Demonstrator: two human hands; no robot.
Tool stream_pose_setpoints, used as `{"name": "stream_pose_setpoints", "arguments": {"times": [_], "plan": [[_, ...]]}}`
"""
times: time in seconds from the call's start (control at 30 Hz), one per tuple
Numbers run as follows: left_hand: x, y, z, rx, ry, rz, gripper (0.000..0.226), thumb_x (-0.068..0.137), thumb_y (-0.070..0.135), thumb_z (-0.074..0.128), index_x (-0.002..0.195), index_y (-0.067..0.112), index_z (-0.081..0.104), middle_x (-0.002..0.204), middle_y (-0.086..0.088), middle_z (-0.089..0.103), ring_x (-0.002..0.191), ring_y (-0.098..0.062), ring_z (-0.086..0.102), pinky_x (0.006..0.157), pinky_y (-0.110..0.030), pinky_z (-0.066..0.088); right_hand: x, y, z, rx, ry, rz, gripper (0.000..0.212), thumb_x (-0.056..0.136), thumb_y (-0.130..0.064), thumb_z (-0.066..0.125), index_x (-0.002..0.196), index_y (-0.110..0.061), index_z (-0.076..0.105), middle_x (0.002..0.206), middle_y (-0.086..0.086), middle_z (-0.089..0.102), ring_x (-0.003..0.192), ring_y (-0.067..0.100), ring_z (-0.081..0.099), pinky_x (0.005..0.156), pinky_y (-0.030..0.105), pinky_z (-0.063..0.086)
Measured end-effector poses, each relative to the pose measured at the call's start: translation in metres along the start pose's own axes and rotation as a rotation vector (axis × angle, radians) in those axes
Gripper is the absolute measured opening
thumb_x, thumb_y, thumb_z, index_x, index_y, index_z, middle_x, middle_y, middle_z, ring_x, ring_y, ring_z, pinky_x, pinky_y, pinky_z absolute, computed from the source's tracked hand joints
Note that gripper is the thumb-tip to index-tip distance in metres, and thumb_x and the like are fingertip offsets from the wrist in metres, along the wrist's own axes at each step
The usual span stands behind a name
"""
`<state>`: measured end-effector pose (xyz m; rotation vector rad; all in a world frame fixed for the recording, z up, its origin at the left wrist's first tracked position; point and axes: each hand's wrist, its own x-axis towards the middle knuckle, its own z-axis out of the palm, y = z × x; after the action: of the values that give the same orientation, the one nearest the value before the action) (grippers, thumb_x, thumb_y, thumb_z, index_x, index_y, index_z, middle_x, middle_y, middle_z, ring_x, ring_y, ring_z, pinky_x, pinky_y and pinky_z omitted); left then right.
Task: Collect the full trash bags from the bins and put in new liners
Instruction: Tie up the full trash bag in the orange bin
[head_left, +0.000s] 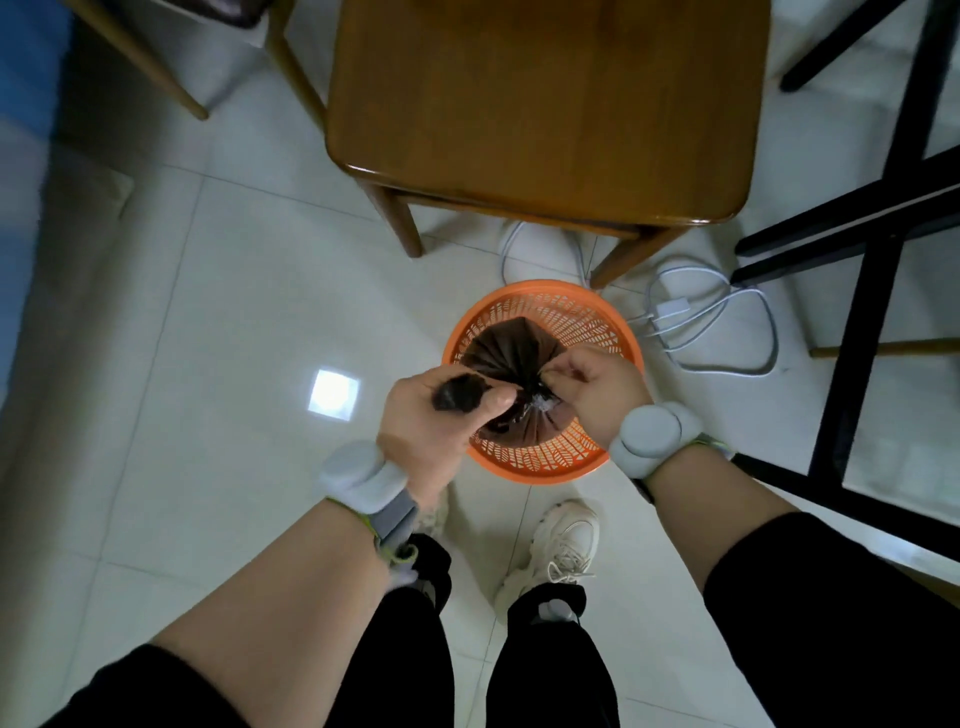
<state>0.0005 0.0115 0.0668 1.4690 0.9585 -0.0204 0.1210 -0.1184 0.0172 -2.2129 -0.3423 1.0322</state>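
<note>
Your left hand (441, 415) curls tight around the gathered neck of the dark trash bag (511, 353), a tuft of it poking out of your fist. Your right hand (592, 395) pinches the bag's plastic at 3 o'clock of that neck. The bag sits inside the orange mesh bin (540, 467), on the tiled floor (234, 312). A wooden chair (545, 114) stands at 12 o'clock of the bin, white cables (727, 332) at 2 o'clock.

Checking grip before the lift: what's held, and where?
Both hands hold the dark trash bag: left hand grips its gathered neck, right hand pinches the top.
</note>
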Motion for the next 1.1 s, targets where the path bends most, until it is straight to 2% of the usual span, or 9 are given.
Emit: {"name": "stream_pose_setpoints", "arguments": {"times": [0.17,0.27,0.33,0.6,0.67,0.77,0.87,1.0,1.1], "plan": [[-0.009,0.044,-0.052,-0.476,-0.006,-0.168,0.018,0.067,0.014,0.071,0.076,0.0,0.065,0.079,-0.02,0.064,0.084,-0.033,0.061,0.085,-0.05,0.052,-0.022,-0.059,-0.01,0.216,-0.036,-0.088,0.026,0.083,-0.004,0.067,0.074,-0.028,0.065,0.085,0.006,0.064,0.084,0.016,0.058,0.086,0.031,0.044],[-0.017,0.073,-0.089,-0.646,-0.055,-0.152,0.012,0.07,0.01,0.065,0.075,-0.001,0.061,0.069,-0.015,0.067,0.075,-0.031,0.069,0.075,-0.047,0.059,-0.035,-0.092,-0.01,0.223,-0.005,-0.138,0.014,0.083,-0.005,0.066,0.083,-0.019,0.07,0.081,-0.007,0.061,0.086,0.013,0.058,0.085,0.025,0.043],[-0.022,0.09,-0.112,-0.675,-0.055,-0.116,0.012,0.071,0.009,0.063,0.077,-0.002,0.059,0.066,-0.013,0.066,0.071,-0.028,0.07,0.068,-0.041,0.059,-0.043,-0.11,-0.007,0.227,0.037,-0.147,0.011,0.084,-0.006,0.066,0.091,-0.012,0.073,0.086,-0.005,0.063,0.089,0.012,0.059,0.086,0.023,0.042],[-0.026,0.101,-0.167,-0.505,0.037,-0.042,0.006,0.072,0.01,0.07,0.072,0.005,0.069,0.072,-0.014,0.07,0.076,-0.028,0.071,0.076,-0.04,0.06,-0.056,-0.145,0.022,0.292,0.105,-0.049,0.012,0.085,-0.013,0.067,0.094,-0.017,0.074,0.085,-0.008,0.069,0.079,-0.001,0.06,0.071,0.001,0.04],[-0.016,0.086,-0.171,-0.366,0.113,-0.081,0.005,0.075,0.009,0.074,0.075,0.006,0.07,0.078,-0.015,0.071,0.08,-0.031,0.07,0.077,-0.037,0.06,-0.053,-0.145,0.034,0.288,0.103,-0.006,0.012,0.086,-0.016,0.067,0.094,-0.019,0.074,0.084,-0.01,0.068,0.077,-0.003,0.059,0.069,-0.001,0.038],[0.003,0.055,-0.175,-0.191,0.231,-0.157,0.011,0.08,0.007,0.073,0.071,0.015,0.071,0.071,-0.005,0.072,0.075,-0.028,0.069,0.063,-0.024,0.059,-0.045,-0.142,0.054,0.267,0.083,0.037,0.012,0.085,-0.014,0.067,0.095,-0.018,0.073,0.085,-0.007,0.067,0.078,0.004,0.058,0.066,-0.001,0.038],[0.027,0.024,-0.18,-0.085,0.296,-0.273,0.014,0.084,0.012,0.068,0.07,0.013,0.065,0.076,-0.012,0.069,0.078,-0.03,0.068,0.071,-0.032,0.059,-0.036,-0.137,0.075,0.24,0.038,0.074,0.015,0.086,-0.013,0.065,0.099,-0.016,0.072,0.086,-0.007,0.065,0.078,0.004,0.057,0.062,-0.005,0.036],[0.059,-0.006,-0.188,-0.012,0.225,-0.436,0.022,0.095,0.015,0.05,0.076,0.005,0.052,0.079,-0.014,0.056,0.07,-0.022,0.052,0.045,-0.013,0.041,-0.027,-0.132,0.092,0.271,-0.009,0.113,0.012,0.087,-0.017,0.065,0.092,-0.027,0.069,0.085,-0.011,0.064,0.072,-0.004,0.056,0.062,-0.002,0.038],[0.072,-0.029,-0.187,0.083,0.112,-0.476,0.027,0.099,0.012,0.037,0.074,0.008,0.047,0.08,-0.013,0.057,0.07,-0.023,0.055,0.064,-0.021,0.048,-0.02,-0.125,0.101,0.271,-0.055,0.14,0.012,0.087,-0.02,0.065,0.097,-0.025,0.07,0.088,-0.013,0.065,0.081,-0.002,0.058,0.067,-0.001,0.038]]}}
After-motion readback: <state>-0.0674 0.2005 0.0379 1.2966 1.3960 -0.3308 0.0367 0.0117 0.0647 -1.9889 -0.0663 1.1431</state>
